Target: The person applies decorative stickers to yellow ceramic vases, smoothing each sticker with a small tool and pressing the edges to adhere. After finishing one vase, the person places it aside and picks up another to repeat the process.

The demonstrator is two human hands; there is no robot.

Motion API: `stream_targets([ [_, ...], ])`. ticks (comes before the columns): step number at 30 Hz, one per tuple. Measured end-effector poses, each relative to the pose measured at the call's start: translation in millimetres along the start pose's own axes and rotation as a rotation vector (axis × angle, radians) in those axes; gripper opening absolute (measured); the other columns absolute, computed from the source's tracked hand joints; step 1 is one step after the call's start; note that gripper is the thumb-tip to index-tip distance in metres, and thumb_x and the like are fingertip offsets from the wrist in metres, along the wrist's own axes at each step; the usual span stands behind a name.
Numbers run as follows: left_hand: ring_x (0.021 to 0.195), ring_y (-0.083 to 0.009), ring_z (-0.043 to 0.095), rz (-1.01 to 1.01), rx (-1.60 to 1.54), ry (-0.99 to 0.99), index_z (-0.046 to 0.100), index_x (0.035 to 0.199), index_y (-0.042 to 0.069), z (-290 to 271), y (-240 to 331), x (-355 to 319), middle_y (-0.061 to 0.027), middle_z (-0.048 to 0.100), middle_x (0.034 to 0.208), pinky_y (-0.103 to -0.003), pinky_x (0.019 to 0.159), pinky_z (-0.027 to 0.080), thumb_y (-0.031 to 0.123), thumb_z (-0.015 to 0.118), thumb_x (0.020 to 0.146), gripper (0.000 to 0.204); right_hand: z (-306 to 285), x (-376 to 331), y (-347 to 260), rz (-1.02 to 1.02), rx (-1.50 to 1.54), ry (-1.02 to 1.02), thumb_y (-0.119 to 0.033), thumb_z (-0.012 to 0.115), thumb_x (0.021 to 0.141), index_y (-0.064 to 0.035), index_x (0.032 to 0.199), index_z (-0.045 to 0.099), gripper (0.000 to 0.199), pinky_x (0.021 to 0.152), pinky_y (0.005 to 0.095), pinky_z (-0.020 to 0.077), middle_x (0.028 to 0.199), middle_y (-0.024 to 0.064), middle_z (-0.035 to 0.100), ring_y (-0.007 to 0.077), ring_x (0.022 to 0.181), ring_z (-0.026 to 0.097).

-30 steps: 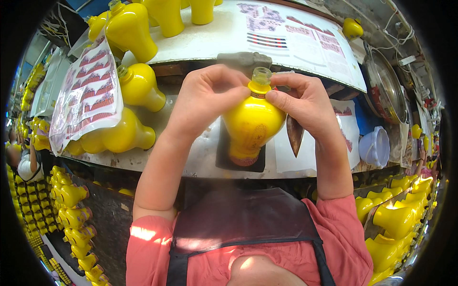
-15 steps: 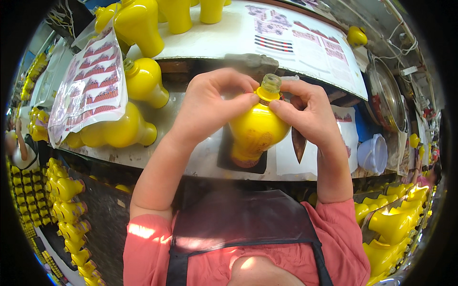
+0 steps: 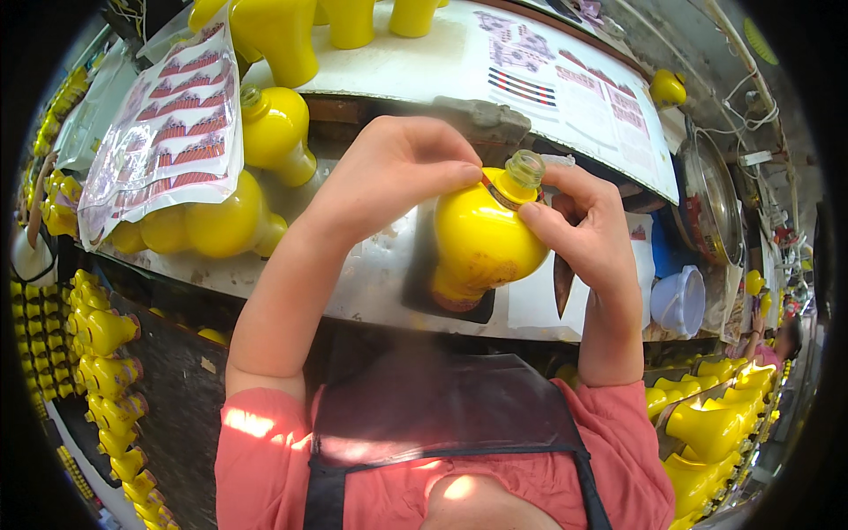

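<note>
A yellow round-bodied bottle [image 3: 486, 243] with a clear glass threaded neck [image 3: 525, 168] stands tilted on a dark pad [image 3: 481, 311] at the table's front. A narrow red and dark strip [image 3: 501, 196] runs partly around the base of its neck. My left hand [image 3: 402, 172], closed in a pinch, grips the strip's left end at the bottle's shoulder. My right hand [image 3: 587, 221] is closed about the neck's right side, thumb on the collar and index finger behind. From under that palm a brown pointed blade [image 3: 562, 287] sticks down; its handle is hidden.
Printed decal sheets [image 3: 190, 132] lie at left over yellow bottles [image 3: 216, 216]; more bottles [image 3: 349, 22] stand on a white board [image 3: 433, 66] behind. A grey cloth-like lump [image 3: 486, 119] lies on its edge. At right are a pale bucket [image 3: 678, 300] and a metal basin [image 3: 711, 199].
The bottle has turned and leans more to the right. My left hand has drawn away leftward from the neck with the strip's end. My right hand stays at the neck.
</note>
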State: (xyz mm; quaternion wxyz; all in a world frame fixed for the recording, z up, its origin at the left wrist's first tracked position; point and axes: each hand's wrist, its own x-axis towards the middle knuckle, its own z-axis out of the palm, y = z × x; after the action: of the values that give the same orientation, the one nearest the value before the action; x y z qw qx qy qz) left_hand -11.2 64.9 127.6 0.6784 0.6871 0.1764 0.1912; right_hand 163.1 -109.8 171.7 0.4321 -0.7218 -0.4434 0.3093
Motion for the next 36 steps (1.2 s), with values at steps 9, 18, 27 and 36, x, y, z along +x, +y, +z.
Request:
stream_targets([
  [9, 0.081, -0.0069, 0.064, -0.004, 0.018, -0.092, 0.074, 0.093, -0.001, 0.7, 3.2, 15.8, -0.0012, 0.072, 0.088, -0.023, 0.075, 0.052, 0.006, 0.078, 0.088, 0.009, 1.1, -5.8, -2.1, -0.025, -0.013, 0.006, -0.021, 0.079, 0.081, -0.0034, 0.117, 0.077, 0.041, 0.058, 0.0218, 0.0402, 0.078, 0.0013, 0.063, 0.002, 0.06, 0.05],
  [18, 0.083, -0.008, 0.065, -0.032, -0.076, -0.209, 0.073, 0.096, 0.0, -0.3, 1.0, 23.6, -0.001, 0.072, 0.09, -0.023, 0.08, 0.054, 0.006, 0.078, 0.088, 0.011, 2.0, -11.4, -3.0, -0.042, 0.013, 0.01, -0.019, 0.077, 0.082, -0.0025, 0.119, 0.076, 0.04, 0.052, 0.0201, 0.039, 0.069, -0.0001, 0.058, 0.002, 0.052, 0.052],
  [27, 0.104, -0.0139, 0.065, 0.148, 0.086, 0.226, 0.071, 0.105, -0.002, 17.8, -4.5, -8.4, -0.0059, 0.071, 0.109, -0.03, 0.096, 0.051, 0.004, 0.071, 0.09, 0.017, 2.6, -12.2, 1.4, -0.046, 0.065, 0.006, -0.015, 0.077, 0.083, -0.0022, 0.12, 0.075, 0.039, 0.05, 0.0205, 0.0395, 0.067, -0.0008, 0.058, 0.002, 0.05, 0.052],
  [36, 0.113, -0.0236, 0.065, 0.397, 0.321, 0.253, 0.075, 0.105, 0.0, 36.0, -5.0, -36.2, -0.0124, 0.069, 0.117, -0.034, 0.1, 0.049, 0.008, 0.074, 0.087, 0.02, 2.8, -14.1, 0.1, -0.035, 0.068, 0.008, -0.015, 0.078, 0.084, -0.0029, 0.12, 0.075, 0.038, 0.049, 0.0201, 0.0394, 0.067, -0.0012, 0.058, 0.0017, 0.05, 0.053],
])
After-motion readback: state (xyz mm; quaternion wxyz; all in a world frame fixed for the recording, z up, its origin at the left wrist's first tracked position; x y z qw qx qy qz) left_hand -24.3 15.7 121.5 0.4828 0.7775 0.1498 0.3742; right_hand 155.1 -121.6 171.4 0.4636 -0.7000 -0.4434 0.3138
